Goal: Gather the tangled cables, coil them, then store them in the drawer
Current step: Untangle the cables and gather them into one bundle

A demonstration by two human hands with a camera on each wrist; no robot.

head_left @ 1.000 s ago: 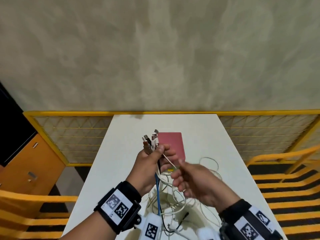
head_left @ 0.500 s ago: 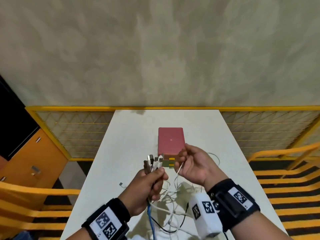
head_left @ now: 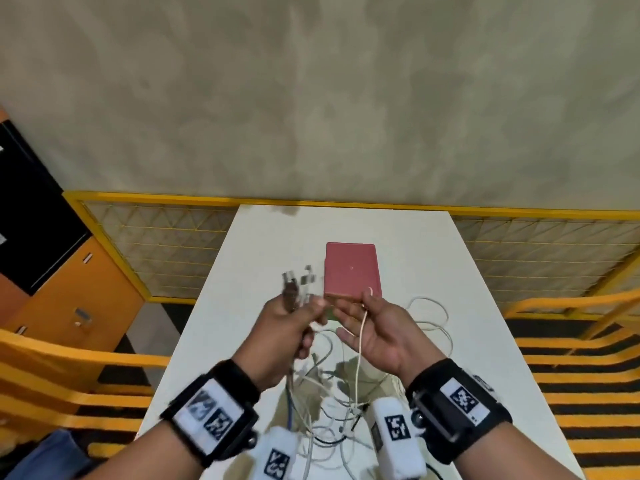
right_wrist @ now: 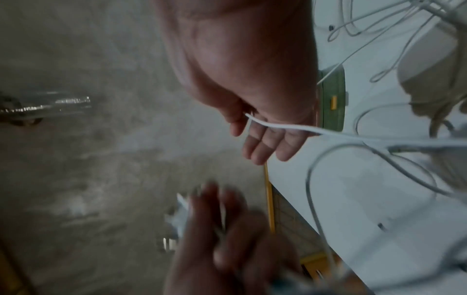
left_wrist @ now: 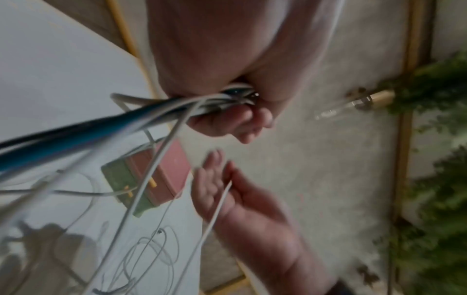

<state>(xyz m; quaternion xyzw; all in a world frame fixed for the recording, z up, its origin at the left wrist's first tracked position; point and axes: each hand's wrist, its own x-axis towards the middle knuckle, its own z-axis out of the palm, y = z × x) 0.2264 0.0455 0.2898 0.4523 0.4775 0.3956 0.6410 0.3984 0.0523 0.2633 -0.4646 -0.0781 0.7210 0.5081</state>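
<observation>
My left hand [head_left: 294, 320] grips a bundle of cable ends [head_left: 298, 284], whose metal plugs stick up above the fist; blue, black and white leads [left_wrist: 151, 111] run out of the curled fingers [left_wrist: 227, 117]. My right hand [head_left: 377, 327] is beside it, palm turned up, and its thumb pinches a thin white cable [head_left: 360, 341] that runs across the palm [left_wrist: 227, 199] down to the tangle [head_left: 329, 393] on the white table [head_left: 263, 244]. The cable's tip [right_wrist: 248, 116] shows at the thumb. A small red drawer box [head_left: 351, 271] with a green front [left_wrist: 121, 179] stands just beyond both hands.
Loose white loops [head_left: 433, 317] lie on the table to the right of my right hand. A yellow mesh railing [head_left: 156, 251] runs behind the table. An orange cabinet [head_left: 69, 299] stands at the left. Yellow bars [head_left: 571, 341] run along the right.
My right hand has turned palm up, and the white cable now lies across it. My left hand has lifted the plug bundle a little higher, towards the red box.
</observation>
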